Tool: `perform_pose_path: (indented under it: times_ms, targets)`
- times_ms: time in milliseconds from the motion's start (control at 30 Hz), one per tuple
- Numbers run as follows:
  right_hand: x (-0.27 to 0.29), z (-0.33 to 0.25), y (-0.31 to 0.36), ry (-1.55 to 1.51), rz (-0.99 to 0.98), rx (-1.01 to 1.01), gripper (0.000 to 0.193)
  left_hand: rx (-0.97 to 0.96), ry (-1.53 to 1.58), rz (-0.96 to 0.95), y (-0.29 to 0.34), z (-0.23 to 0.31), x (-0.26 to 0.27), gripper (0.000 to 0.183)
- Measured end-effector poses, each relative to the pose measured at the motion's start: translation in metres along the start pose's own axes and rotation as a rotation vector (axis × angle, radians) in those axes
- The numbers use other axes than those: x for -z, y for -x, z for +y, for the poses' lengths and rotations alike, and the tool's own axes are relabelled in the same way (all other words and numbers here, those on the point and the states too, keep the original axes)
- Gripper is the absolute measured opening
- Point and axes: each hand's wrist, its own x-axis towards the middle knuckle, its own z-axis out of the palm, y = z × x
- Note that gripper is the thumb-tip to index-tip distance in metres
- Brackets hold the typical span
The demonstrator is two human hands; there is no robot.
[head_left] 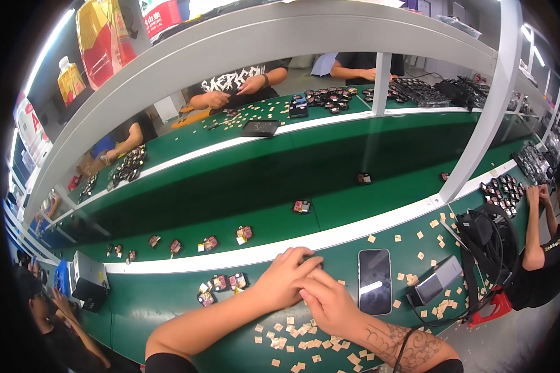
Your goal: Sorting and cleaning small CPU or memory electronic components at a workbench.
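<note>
My left hand (287, 273) and my right hand (330, 303) are together over the green bench, fingers bent and overlapping. Both are closed. Their palms and some fingertips are hidden, so I cannot make out what, if anything, is between them. Left of them sits a small cluster of black parts with pink and yellow faces (220, 283). Many small beige squares (311, 343) lie scattered below my hands. To the right, a black-screened smartphone (375, 282) lies flat near my right hand.
Beyond a white rail (230, 257), more small parts (244, 234) sit spaced along a green belt (330, 222). A grey and black box-shaped device (438, 280) and a black fan (493, 239) with cables stand at right. Grey frame posts (488, 112) rise ahead. Other people work around.
</note>
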Motion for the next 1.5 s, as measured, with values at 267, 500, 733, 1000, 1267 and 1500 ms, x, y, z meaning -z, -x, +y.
perform_pose_path:
  times_ms: [267, 500, 733, 1000, 1267, 1500]
  targets:
    - [0.016, -0.01, -0.012, 0.175, -0.187, -0.242, 0.034, 0.132, 0.094, 0.025, 0.041, 0.012, 0.022, 0.07]
    - [0.025, -0.01, -0.017, 0.386, -0.224, -0.172, 0.021, 0.238, 0.218, 0.043, 0.048, 0.01, 0.016, 0.074]
    - [0.009, -0.021, -0.018, 0.738, -0.338, -0.107, 0.015, 0.181, 0.231, 0.055, 0.06, 0.008, 0.016, 0.073]
    - [0.0, -0.006, -0.009, 0.769, -0.298, -0.183, 0.012, 0.153, 0.213, 0.04, 0.064, 0.012, 0.016, 0.072]
    - [0.016, 0.004, -0.021, 0.462, -0.326, -0.186, 0.029, 0.204, 0.272, -0.02, 0.068, 0.007, 0.026, 0.071]
    - [0.014, 0.016, -0.016, 0.351, -0.324, -0.219, 0.023, 0.136, 0.237, -0.041, 0.066, 0.001, 0.028, 0.048]
